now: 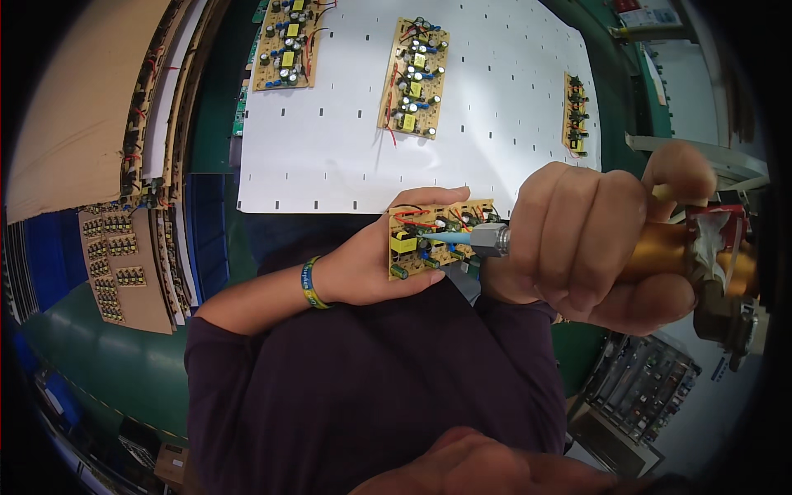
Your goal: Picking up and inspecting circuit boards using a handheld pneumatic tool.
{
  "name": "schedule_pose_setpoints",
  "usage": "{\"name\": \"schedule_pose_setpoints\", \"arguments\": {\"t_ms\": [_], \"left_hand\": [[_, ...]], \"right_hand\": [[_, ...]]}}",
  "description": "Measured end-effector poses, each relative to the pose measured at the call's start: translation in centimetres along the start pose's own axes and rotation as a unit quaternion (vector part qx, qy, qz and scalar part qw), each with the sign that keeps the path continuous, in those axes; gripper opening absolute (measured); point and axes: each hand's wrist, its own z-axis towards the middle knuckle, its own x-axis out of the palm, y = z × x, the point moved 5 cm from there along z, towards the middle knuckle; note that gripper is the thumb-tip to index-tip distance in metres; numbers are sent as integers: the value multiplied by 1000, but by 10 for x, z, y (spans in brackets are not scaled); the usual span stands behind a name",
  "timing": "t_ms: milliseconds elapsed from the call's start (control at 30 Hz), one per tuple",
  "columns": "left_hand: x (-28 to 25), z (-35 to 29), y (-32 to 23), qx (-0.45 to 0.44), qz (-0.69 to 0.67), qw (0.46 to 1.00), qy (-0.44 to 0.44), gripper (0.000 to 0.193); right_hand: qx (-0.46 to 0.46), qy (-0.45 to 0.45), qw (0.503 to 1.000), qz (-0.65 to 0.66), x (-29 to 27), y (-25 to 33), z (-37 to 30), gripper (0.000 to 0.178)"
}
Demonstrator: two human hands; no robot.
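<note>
- Held a circuit board (pixel 431 250) in the left hand (pixel 367 260), in front of the torso and close to the near side of a white table (pixel 322 188).
- Clasped the board along both long edges with the left fingers, component side up, leaving most parts exposed to the tool; rightly so, in all likelihood, for safe handling.
- Curled the right fingers firmly around a tool with a golden body (pixel 656 252), brought in from the right behind a metal collar (pixel 490 239) and a pale blue tapered tip (pixel 448 238).
- Aimed the tip among the components, ending just beside a yellow block (pixel 404 242) near the board's left end; could not tell contact from a slight gap.
- Called, by the look of it, for a steady left wrist and small right-hand motions, with no sideways push on the tall parts.
- Probably needed a shallow, constant tip angle, clear of the red wires (pixel 412 219) looping over the board.
- Likely risked snagging a wire or bending a lead with too much pressure.
- Seemed best done with the target in plain sight, turning the board rather than twisting the tool.
- Could not tell any trigger action, with part of the grip hidden behind the right hand (pixel 582 239).
</note>
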Motion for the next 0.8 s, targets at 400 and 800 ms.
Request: {"name": "schedule_pose_setpoints", "arguments": {"t_ms": [400,800], "left_hand": [[5,1,-4,13,30,999,1,74],[6,1,-3,20,18,1000,-2,75]], "right_hand": [[-17,-30,999,20,7,-4,2,52],[-12,10,1000,17,7,-3,4,48]]}}
